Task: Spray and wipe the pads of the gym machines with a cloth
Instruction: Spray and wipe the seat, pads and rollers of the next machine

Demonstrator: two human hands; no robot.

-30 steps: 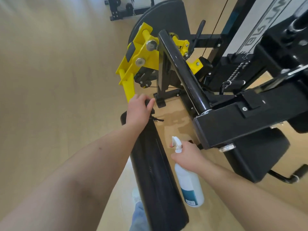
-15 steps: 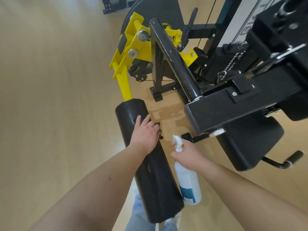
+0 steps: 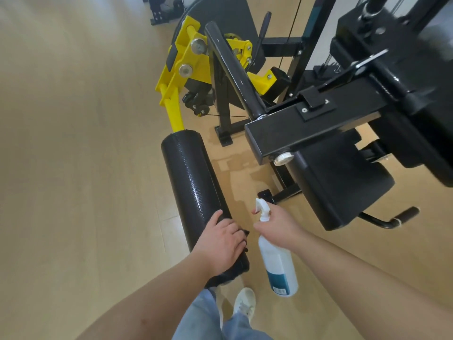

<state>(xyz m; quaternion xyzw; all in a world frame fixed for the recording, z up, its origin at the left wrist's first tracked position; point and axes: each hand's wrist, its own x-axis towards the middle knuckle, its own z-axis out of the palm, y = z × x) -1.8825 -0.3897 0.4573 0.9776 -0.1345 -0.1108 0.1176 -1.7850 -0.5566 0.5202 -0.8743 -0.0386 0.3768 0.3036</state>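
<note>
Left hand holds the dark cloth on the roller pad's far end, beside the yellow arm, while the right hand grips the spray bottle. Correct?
Not quite. The head view shows the left hand holding the dark cloth on the near end of the roller pad, well away from the yellow arm. The right hand does grip the spray bottle.

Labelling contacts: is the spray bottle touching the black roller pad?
Apart. The head view shows bare floor between the spray bottle and the black roller pad.
</note>
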